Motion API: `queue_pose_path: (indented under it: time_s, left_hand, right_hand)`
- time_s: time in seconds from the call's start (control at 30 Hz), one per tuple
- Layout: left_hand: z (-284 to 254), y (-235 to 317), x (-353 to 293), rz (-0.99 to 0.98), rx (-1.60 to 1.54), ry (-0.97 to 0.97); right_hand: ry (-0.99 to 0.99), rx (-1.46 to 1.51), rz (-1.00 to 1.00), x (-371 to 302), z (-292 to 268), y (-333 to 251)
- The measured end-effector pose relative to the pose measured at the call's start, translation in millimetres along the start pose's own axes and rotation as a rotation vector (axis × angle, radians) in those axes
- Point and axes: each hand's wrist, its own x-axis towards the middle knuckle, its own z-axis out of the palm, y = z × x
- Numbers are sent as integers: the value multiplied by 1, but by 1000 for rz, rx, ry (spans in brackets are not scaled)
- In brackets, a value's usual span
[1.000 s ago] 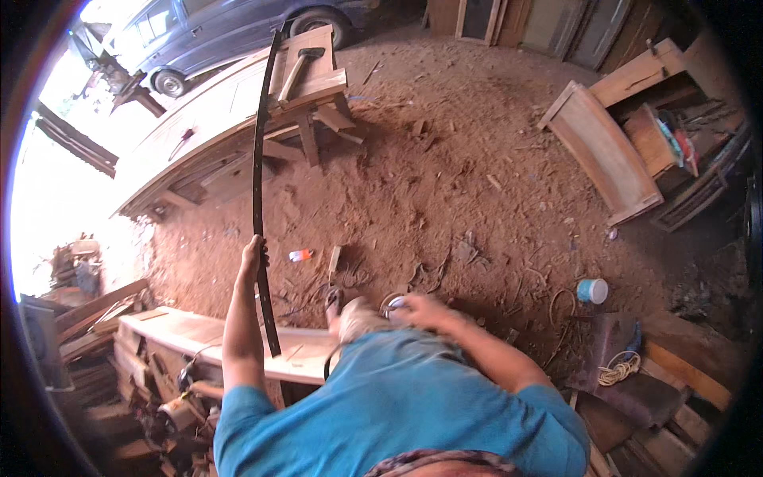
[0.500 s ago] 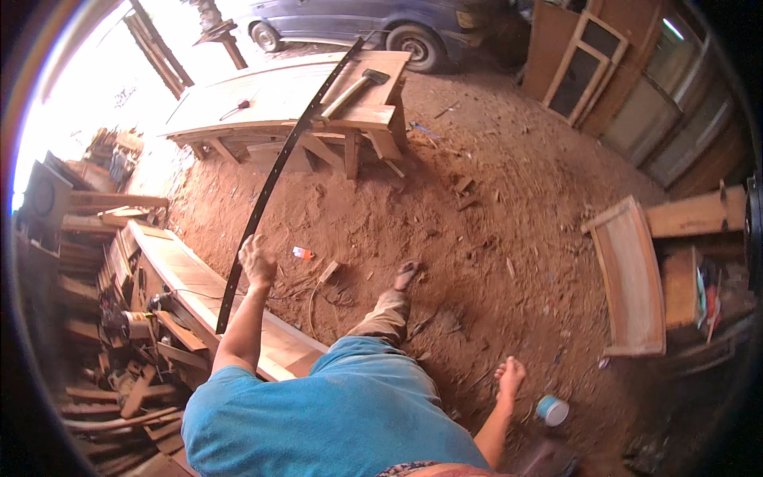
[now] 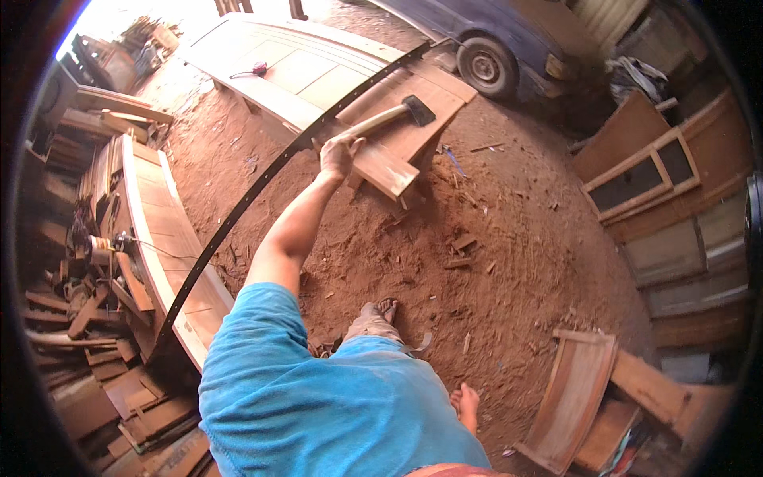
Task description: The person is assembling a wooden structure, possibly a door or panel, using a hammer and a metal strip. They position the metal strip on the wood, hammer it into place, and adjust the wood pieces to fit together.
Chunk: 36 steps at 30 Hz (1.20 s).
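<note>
My left hand [image 3: 339,156] reaches out over the near edge of a wooden workbench [image 3: 393,176], its fingers closed round the end of a hammer's pale wooden handle. The dark head of the hammer [image 3: 419,110] lies on the bench top. Close by the hand runs a long black metal bar with a row of holes [image 3: 246,203], slanting from the bench down to a long wooden panel [image 3: 184,230] on the left. Low beside my body hangs my right hand [image 3: 466,400], holding nothing, with its fingers loosely apart.
A panelled wooden door [image 3: 302,75] with a small red-and-dark object [image 3: 259,69] lies on the bench. Scrap wood [image 3: 95,310] is heaped at left. Beyond the bench stands a blue vehicle [image 3: 517,40]. Wooden frames [image 3: 644,187] lean at right; a wooden panel [image 3: 576,397] lies lower right.
My left hand has left the metal bar's side, moved forward to the bench and closed on the hammer's handle. The view has turned and come nearer the bench. My right hand has loosened.
</note>
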Motion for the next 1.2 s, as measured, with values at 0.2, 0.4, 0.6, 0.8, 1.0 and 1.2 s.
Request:
queue_pose_path:
  time_s: [0.2, 0.4, 0.6, 0.8, 1.0, 1.2]
  left_hand:
    - [48, -8, 56, 4, 392, -221]
    - [92, 40, 16, -49, 348, -168]
    - [119, 149, -10, -428, 268, -62]
    - [174, 272, -54, -760, 182, 27]
    - [231, 357, -90, -981, -67, 93]
    - [329, 357, -156, -1315, -500, -36]
  right_hand:
    - [164, -162, 299, 49, -35, -96]
    - [-81, -343, 74, 174, -7, -215]
    - [-296, -884, -462, 413, 89, -431]
    - [-537, -905, -1163, 395, 296, -793]
    - [-780, -520, -1436, 281, 485, -925]
    - [-690, -434, -2017, 297, 561, -871]
